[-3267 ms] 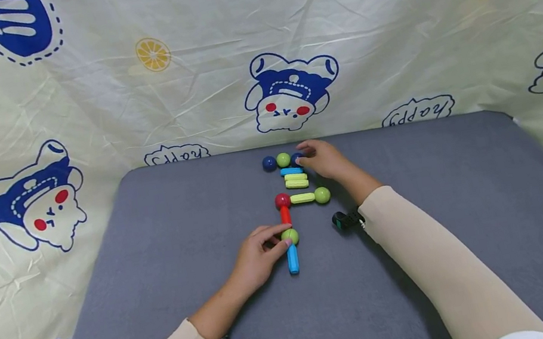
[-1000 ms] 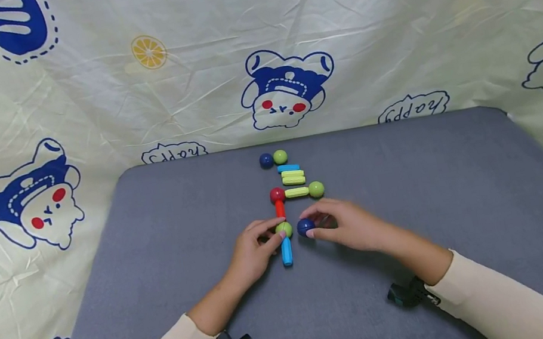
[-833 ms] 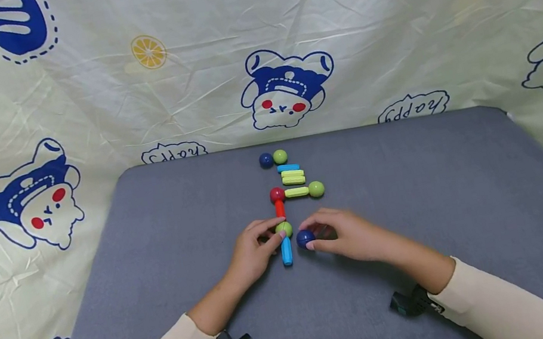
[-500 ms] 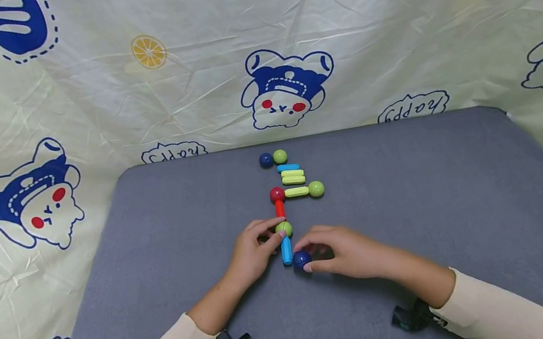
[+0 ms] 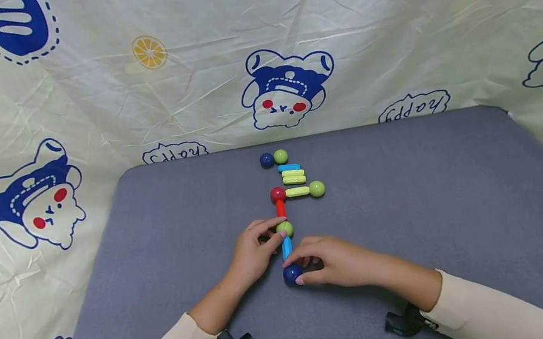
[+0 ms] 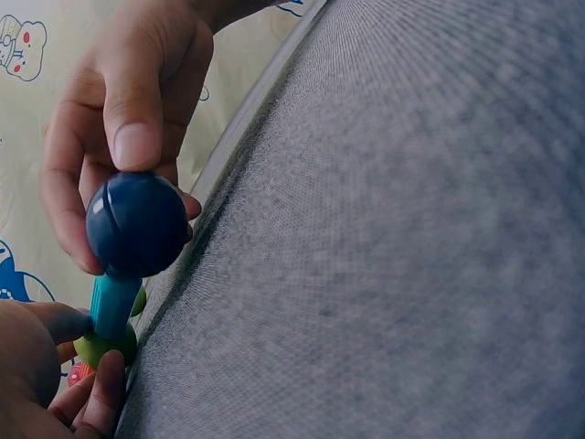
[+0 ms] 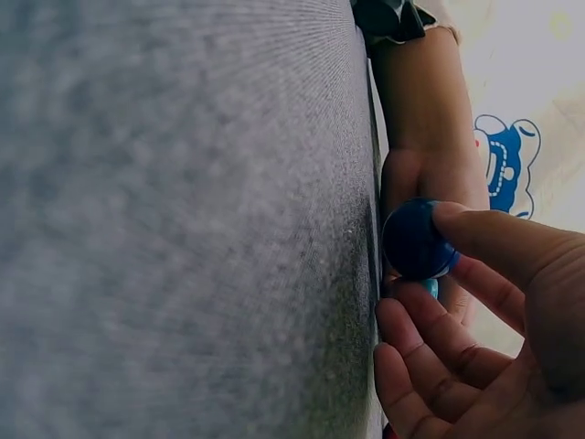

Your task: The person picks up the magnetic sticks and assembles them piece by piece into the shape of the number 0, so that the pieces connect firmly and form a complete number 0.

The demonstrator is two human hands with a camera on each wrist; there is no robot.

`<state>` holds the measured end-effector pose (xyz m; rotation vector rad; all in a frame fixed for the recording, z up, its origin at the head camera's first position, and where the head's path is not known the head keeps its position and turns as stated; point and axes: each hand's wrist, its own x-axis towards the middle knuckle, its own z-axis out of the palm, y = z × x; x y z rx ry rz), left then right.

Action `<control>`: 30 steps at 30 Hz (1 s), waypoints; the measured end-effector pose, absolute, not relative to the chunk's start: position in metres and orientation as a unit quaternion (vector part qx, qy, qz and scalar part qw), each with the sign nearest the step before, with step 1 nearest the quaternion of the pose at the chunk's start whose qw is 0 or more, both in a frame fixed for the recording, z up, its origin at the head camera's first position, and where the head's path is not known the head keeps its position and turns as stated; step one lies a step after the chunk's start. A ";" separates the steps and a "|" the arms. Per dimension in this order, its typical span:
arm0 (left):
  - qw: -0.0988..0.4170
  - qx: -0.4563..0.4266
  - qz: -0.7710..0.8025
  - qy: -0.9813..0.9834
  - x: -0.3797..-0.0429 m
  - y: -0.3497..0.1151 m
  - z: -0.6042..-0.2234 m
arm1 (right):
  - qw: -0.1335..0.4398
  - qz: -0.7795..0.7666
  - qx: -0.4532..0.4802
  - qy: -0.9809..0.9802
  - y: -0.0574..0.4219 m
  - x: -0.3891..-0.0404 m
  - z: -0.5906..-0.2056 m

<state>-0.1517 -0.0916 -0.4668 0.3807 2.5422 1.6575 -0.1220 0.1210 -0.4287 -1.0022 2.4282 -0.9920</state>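
Note:
My left hand [image 5: 255,251] pinches a green ball [image 5: 285,229] between thumb and fingers. That ball joins a red rod [image 5: 281,209] on its far side and a light-blue rod [image 5: 287,247] on its near side. My right hand [image 5: 333,258] holds a dark blue ball [image 5: 292,275] by thumb and fingertips, right at the near end of the light-blue rod. In the left wrist view the blue ball [image 6: 137,224] lines up with the light-blue rod [image 6: 111,306]. Beyond, a red ball [image 5: 278,194] links the red rod to a yellow rod [image 5: 298,192] ending in another green ball [image 5: 317,189].
Loose pieces lie behind the joined ones: two yellow rods [image 5: 293,177], a light-blue rod [image 5: 289,167], a dark blue ball [image 5: 267,160] and a green ball [image 5: 281,156]. The grey table [image 5: 418,198] meets a printed cloth [image 5: 216,100] at the back.
My right hand took a dark blue ball from the back row, brought it toward me, then moved it left to the light-blue rod's near end. My left hand stays on the green ball.

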 end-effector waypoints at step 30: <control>0.043 0.122 0.537 0.834 -0.151 -0.091 -0.466 | 0.184 -0.347 -0.341 0.854 0.120 -0.124 -0.429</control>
